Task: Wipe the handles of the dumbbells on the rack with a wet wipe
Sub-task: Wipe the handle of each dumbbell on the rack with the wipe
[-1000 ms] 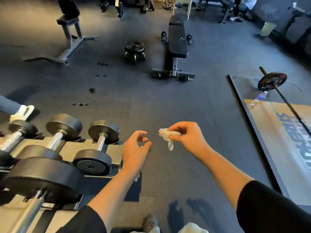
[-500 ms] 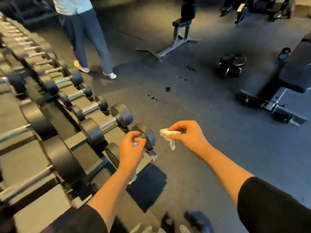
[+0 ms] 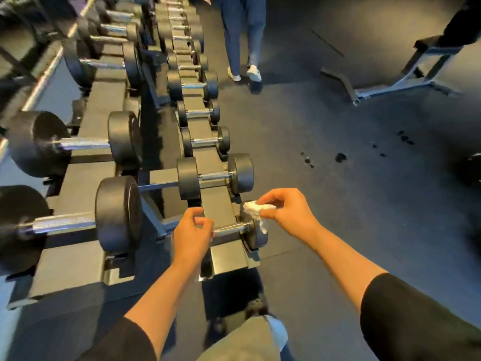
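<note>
A gym floor (image 3: 338, 204) of dark rubber matting fills the right half of the frame, lit dimly with a bluish cast. A scatter of small dark spots (image 3: 341, 157) marks the matting right of centre. In the upper right stands a bench frame (image 3: 406, 82) on pale metal legs, its black pad cut by the frame's edge. At top centre, a person's legs (image 3: 242, 35) in dark blue trousers and white shoes (image 3: 253, 73) stand on the matting. A round dark object (image 3: 471, 169), blurred, sits at the right edge. A pale rail (image 3: 41, 82) runs diagonally across the upper left.
</note>
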### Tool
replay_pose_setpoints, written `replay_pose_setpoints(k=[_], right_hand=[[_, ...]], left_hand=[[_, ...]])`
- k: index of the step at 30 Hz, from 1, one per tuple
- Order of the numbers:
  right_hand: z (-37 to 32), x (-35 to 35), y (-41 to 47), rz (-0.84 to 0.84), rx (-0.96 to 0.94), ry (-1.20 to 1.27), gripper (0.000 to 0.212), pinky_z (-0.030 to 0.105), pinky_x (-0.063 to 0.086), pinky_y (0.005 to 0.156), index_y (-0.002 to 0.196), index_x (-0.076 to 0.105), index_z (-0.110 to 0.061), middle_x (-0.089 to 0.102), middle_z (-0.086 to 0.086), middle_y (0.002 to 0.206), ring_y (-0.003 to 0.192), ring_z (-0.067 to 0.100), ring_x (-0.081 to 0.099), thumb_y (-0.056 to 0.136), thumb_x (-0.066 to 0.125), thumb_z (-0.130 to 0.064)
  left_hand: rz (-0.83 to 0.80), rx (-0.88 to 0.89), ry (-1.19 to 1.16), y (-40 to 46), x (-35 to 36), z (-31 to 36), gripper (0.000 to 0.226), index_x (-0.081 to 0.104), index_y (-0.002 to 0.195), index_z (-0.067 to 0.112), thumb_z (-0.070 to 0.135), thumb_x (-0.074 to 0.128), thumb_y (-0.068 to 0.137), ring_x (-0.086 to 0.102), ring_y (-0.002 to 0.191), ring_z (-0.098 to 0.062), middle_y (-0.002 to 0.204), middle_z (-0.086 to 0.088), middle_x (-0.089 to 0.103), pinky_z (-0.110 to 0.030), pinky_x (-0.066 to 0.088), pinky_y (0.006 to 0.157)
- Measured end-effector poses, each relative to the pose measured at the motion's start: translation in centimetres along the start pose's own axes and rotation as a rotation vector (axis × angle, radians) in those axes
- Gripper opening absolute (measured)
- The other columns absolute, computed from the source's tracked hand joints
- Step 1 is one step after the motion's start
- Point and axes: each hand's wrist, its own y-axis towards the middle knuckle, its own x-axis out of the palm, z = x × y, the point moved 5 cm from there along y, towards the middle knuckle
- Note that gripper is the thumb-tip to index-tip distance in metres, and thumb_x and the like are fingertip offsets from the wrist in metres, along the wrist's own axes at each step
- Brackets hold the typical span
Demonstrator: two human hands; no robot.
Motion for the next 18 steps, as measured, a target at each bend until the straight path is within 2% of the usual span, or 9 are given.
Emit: replay_pose_setpoints(k=[2,7,10,11,13,15,18], right_hand=[[-0.2,-1.0,2.7,-0.04,-0.007,-0.046,0.02,0.007,0.044,0.06,0.09,0.073,-0.012,0.068,-0.001,0.084,0.074,0.005,0.061,0.075,0.072,0.001],[-0.7,-4.3,9.0,-0.114,-0.038,-0.144,0.019,0.012,0.046,0.061,0.09,0.073,-0.012,0.066,-0.005,0.082,0.073,0.006,0.062,0.076,0.071,0.0],[-1.1,-4.7,12.9,-0.169,-0.084,-0.151,0.018,0.014,0.049,0.064,0.086,0.073,-0.013,0.068,0.0,0.082,0.076,0.009,0.062,0.074,0.072,0.0],[-1.3,-4.4,14.0,-0.206,-0.097,-0.151,0.018,0.014,0.049,0.064,0.085,0.073,-0.013,0.068,0.0,0.083,0.076,0.01,0.062,0.074,0.072,0.001],[-1.4,-3.5,16.3,-0.297,-0.119,-0.162,0.019,0.011,0.049,0.062,0.086,0.073,-0.013,0.067,0.0,0.083,0.076,0.009,0.061,0.075,0.072,0.002],[-1.5,-2.3,18.6,-0.401,-0.15,-0.184,0.02,0.01,0.049,0.063,0.087,0.073,-0.014,0.066,-0.001,0.084,0.077,0.008,0.061,0.075,0.072,0.002],[-1.6,-0.6,22.0,-0.554,-0.225,-0.18,0.018,0.012,0.047,0.064,0.085,0.074,-0.011,0.067,0.001,0.082,0.075,0.01,0.061,0.073,0.073,0.002]], left_hand=[[0.034,-0.028,-0.046,2.2,2.1,0.4,0.027,0.052,0.117,0.015,0.007,0.056,0.091,0.064,0.076,-0.012,0.091,-0.007,0.064,-0.017,0.047,0.061],[0.114,-0.025,-0.079,6.0,6.5,2.8,0.023,0.051,0.116,0.025,0.014,0.05,0.095,0.066,0.071,-0.013,0.088,0.003,0.061,-0.02,0.05,0.054],[0.196,-0.032,-0.059,7.8,6.3,3.5,0.025,0.053,0.119,0.02,0.015,0.051,0.094,0.067,0.074,-0.018,0.086,0.003,0.062,-0.028,0.054,0.058],[0.24,-0.055,-0.044,8.2,5.9,3.5,0.025,0.054,0.119,0.018,0.015,0.051,0.094,0.067,0.073,-0.019,0.085,0.004,0.062,-0.028,0.054,0.059],[0.339,-0.112,-0.016,8.6,5.2,3.1,0.024,0.055,0.117,0.016,0.014,0.05,0.094,0.065,0.071,-0.017,0.082,0.005,0.06,-0.018,0.049,0.056],[0.432,-0.171,-0.005,8.7,4.8,2.6,0.026,0.056,0.118,0.013,0.01,0.052,0.092,0.063,0.076,-0.019,0.087,0.001,0.062,-0.012,0.042,0.057],[0.581,-0.275,-0.007,8.4,4.9,1.6,0.033,0.056,0.118,0.014,0.005,0.057,0.087,0.063,0.084,-0.024,0.092,-0.001,0.064,-0.017,0.045,0.066]])
